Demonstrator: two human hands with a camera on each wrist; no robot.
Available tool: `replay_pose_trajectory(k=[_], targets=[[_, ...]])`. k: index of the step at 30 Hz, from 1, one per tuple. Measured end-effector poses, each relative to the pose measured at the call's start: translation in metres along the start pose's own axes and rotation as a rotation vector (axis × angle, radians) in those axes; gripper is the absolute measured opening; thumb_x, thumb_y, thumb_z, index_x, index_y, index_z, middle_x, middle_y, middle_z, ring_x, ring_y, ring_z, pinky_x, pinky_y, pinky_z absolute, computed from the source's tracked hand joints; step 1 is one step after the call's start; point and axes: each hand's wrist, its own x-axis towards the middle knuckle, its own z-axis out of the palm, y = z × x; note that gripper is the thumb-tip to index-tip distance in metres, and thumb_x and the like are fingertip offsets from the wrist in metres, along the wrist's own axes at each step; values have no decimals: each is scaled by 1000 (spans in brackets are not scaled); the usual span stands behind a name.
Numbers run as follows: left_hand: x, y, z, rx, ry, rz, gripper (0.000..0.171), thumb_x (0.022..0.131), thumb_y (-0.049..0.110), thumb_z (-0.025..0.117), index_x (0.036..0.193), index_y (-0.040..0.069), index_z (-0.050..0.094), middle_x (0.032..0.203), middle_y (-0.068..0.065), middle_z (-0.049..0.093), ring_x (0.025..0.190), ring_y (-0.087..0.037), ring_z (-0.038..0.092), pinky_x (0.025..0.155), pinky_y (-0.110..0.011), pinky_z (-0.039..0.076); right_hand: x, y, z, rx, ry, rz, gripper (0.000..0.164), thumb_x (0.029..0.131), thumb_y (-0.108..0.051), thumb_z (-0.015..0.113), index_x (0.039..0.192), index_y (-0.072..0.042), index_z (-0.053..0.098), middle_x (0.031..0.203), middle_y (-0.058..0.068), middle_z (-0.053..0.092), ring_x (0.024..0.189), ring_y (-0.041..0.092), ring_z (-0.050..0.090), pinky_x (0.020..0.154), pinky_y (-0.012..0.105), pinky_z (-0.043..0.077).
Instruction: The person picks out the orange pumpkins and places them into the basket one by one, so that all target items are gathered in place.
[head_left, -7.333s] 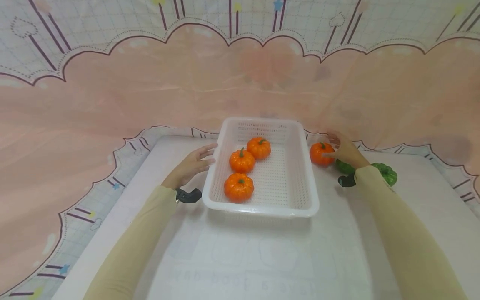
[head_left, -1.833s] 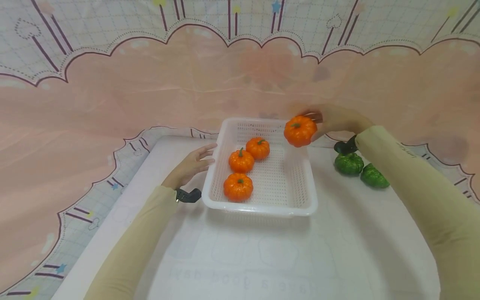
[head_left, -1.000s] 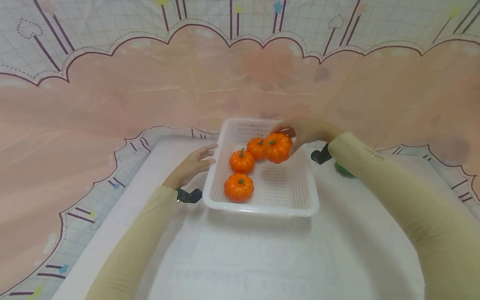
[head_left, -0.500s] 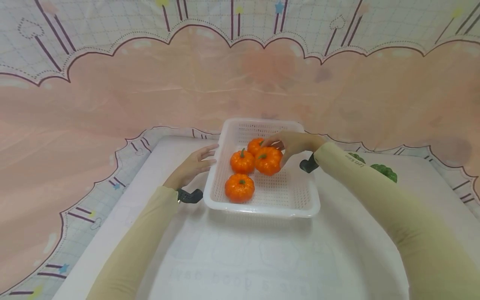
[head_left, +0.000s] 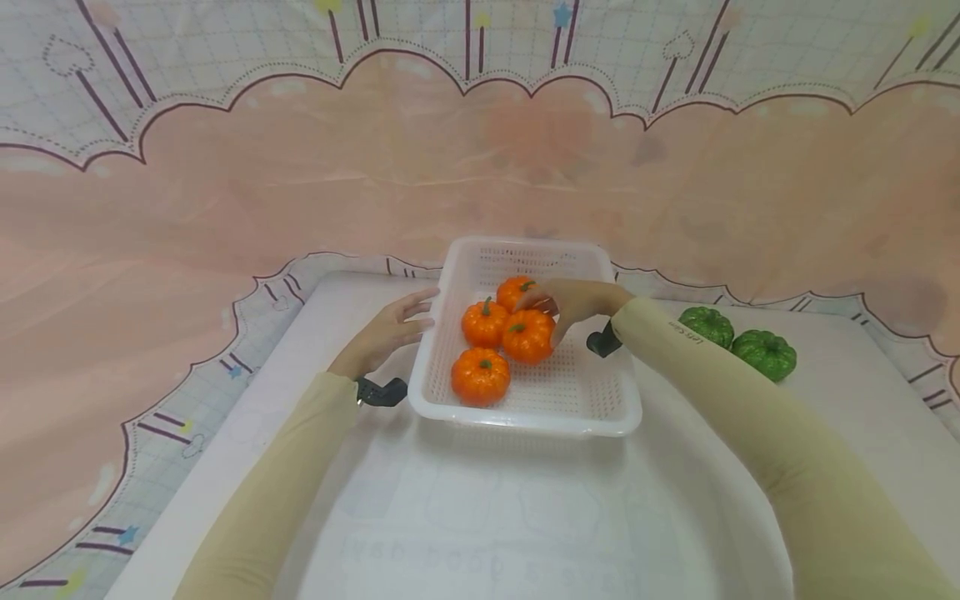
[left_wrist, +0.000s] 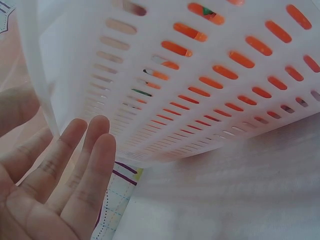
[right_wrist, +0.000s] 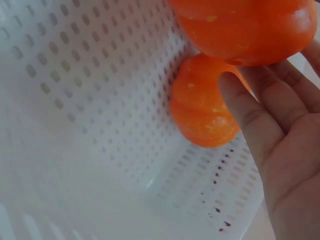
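Observation:
A white plastic basket (head_left: 525, 423) holds several small orange pumpkins with green stems. My right hand (head_left: 581, 302) reaches inside it and holds one pumpkin (head_left: 529, 337) from the right, low among the others. In the right wrist view, fingers and thumb lie around this pumpkin (right_wrist: 245, 30), and another pumpkin (right_wrist: 205, 102) shows beyond it. The rear pumpkin (head_left: 514, 292) is partly covered by my fingers. My left hand (head_left: 382, 333) is at the basket's left side, fingers fairly straight; in the left wrist view its fingertips are against or very near the slotted wall (left_wrist: 165, 100).
Two green pumpkins, one farther back (head_left: 707, 325) and one nearer (head_left: 765, 354), sit on the white table (head_left: 480, 517) right of the basket, beside my right sleeve. A patterned peach cloth (head_left: 375, 183) rises behind the table.
My right hand picked up the orange pumpkin from right of the basket, carried it left over the rim and lowered it among the others. My left hand has stayed in place.

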Motion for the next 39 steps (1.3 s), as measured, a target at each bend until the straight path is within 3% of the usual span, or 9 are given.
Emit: replay_pose_trajectory(k=[7, 39], targets=[[0, 0, 0, -7, 3, 1, 64, 93, 21, 58, 149, 18, 26, 154, -14, 26, 141, -36, 27, 111, -54, 31, 5, 4, 6, 1, -11, 5, 71, 71, -8, 80, 135, -11, 48, 146, 11, 40, 133, 33, 40, 112, 48, 34], [1, 1, 2, -23, 3, -3, 65, 93, 20, 58, 149, 17, 26, 153, -15, 28, 140, -36, 29, 110, -54, 32, 16, 17, 11, 12, -88, 19, 71, 71, -3, 77, 135, -12, 46, 149, 13, 37, 136, 35, 36, 113, 50, 31]])
